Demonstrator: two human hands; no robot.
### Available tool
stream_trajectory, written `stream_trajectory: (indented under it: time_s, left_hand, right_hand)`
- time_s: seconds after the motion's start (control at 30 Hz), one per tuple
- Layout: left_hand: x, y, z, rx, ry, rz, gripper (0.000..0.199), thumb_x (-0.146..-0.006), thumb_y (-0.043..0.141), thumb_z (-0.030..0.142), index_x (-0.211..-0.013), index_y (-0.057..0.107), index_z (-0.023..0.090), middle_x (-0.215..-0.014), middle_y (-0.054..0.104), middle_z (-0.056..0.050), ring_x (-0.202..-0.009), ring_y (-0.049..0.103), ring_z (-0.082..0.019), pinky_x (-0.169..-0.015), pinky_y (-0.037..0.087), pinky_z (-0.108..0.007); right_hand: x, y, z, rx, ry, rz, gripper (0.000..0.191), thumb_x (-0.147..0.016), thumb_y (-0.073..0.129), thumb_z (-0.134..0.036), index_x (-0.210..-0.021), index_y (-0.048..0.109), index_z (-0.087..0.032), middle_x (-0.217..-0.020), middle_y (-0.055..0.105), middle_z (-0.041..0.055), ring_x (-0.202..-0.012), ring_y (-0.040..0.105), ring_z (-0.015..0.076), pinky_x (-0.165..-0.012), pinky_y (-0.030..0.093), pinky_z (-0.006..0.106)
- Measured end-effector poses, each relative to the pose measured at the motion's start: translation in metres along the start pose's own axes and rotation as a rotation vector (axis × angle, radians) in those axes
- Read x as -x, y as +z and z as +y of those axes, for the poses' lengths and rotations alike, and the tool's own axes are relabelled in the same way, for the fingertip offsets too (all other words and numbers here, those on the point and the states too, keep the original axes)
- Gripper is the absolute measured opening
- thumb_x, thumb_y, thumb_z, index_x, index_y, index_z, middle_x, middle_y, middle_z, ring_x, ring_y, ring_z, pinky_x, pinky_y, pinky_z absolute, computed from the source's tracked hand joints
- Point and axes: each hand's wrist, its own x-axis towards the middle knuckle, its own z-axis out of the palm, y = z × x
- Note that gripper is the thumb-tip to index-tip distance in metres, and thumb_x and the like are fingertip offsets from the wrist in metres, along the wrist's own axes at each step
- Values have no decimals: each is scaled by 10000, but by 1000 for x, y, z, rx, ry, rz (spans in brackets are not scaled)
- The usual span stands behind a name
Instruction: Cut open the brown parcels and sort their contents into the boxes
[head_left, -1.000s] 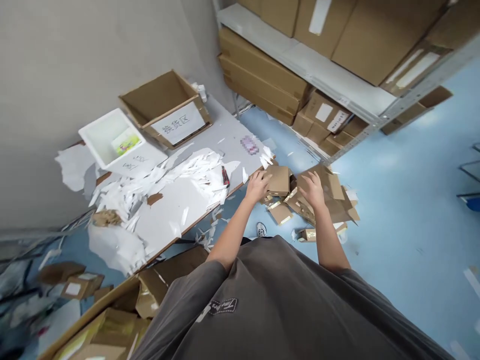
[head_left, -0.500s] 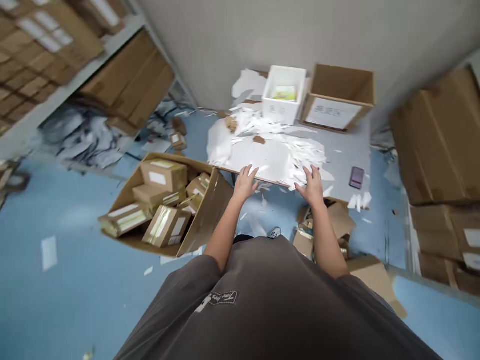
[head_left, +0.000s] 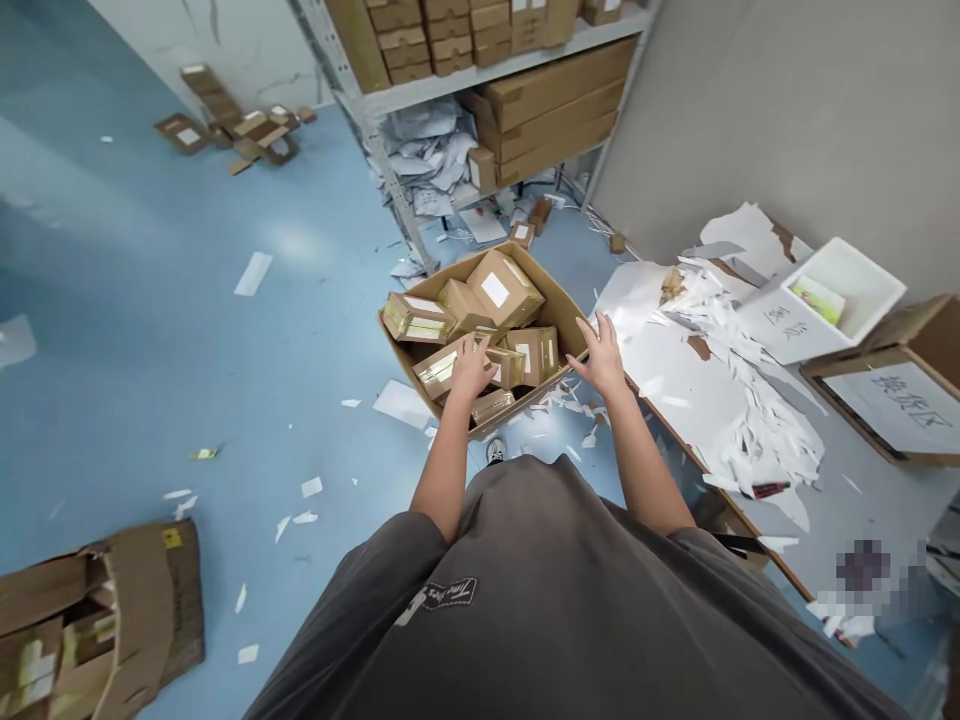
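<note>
Cardboard parcels (head_left: 501, 288) lean unevenly inside the box (head_left: 559, 302); a knock could topple them. Left hand (head_left: 471, 370) and right hand (head_left: 602, 360) are loosely splayed, apparently gripping nothing.

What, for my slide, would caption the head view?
Left hand and right hand before a carton of boxes, beside a paper-strewn table.

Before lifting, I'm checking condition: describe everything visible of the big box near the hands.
The big box is brown, open-topped, seemingly cardboard, standing upright on the blue floor beside the table. Taped parcels lie jumbled inside. The left hand is over them, the right hand at its right end; contact is unclear.
</note>
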Motion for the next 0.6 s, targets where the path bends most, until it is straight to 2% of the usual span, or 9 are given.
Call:
stream_trajectory:
  time_s: [0.1,0.23,0.4,0.5,0.6]
  left_hand:
    - [-9,-9,-32,28,-53,-7,790,-894,790,310,-1625,505,212,-1736,386,-172,-1597,363,-422,-1298,384,-585]
    - [-26,-15,-47,31,-111,-43,835,-894,810,321,-1656,479,236,-1761,350,-143,-1618,333,-407,-1314,378,-540]
    - [-65,-8,-50,30,-143,-101,855,-922,799,365,-1689,437,257,-1781,323,-126,-1625,314,-408,-1323,352,-558]
    - [-103,3,-53,33,-148,-105,832,-940,780,381,-1687,439,255,-1775,338,-131,-1617,329,-407,-1324,338,-569]
    - [-151,21,-61,30,-183,-121,795,-964,754,401,-1680,449,236,-1768,352,-146,-1616,332,-408,-1319,336,-562]
  right_hand:
    - [-38,21,-24,27,-59,-44,848,-891,784,-309,-1666,448,-231,-1823,170,149,-1674,170,435,-1325,287,679]
    - [-79,44,-28,66,-120,-116,920,-879,815,-345,-1692,397,-246,-1841,100,148,-1670,163,449,-1309,290,703]
    - [-129,77,-8,78,-120,-208,886,-914,777,-363,-1700,389,-238,-1833,117,171,-1658,190,464,-1269,343,718]
    - [-161,106,13,62,-101,-280,890,-909,800,-361,-1694,404,-224,-1824,129,192,-1648,216,466,-1258,367,695]
    - [-194,144,39,21,-97,-335,911,-892,835,-382,-1685,420,-217,-1814,145,205,-1634,246,460,-1250,388,665]
